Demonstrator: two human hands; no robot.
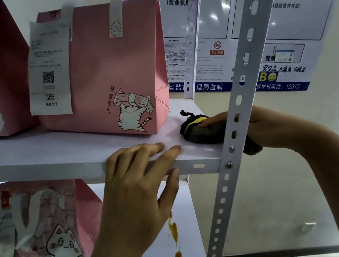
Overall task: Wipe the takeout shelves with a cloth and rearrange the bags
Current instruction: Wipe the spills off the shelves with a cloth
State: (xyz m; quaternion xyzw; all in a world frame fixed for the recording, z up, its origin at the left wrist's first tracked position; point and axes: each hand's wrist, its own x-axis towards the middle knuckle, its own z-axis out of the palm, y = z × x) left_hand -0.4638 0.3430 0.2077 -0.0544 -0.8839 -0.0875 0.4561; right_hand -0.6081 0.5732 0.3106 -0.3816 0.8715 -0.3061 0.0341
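Wiping upper shelf (pixel 35 154) corner: right hand (pixel 218 120) clutching dark cloth (pixel 202 133); left hand (pixel 137 182) gripping shelf edge. Orange spill (pixel 173 232) on lower shelf (pixel 186 225) unwiped; bags unarranged.

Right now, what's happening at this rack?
A person is wiping a white metal shelf. The right hand grips a dark cloth pressed to the shelf's right end, beside a pink takeout bag with a receipt on it. The left hand holds the shelf's front edge. Orange sauce drips remain on the lower shelf, where another pink bag stands.
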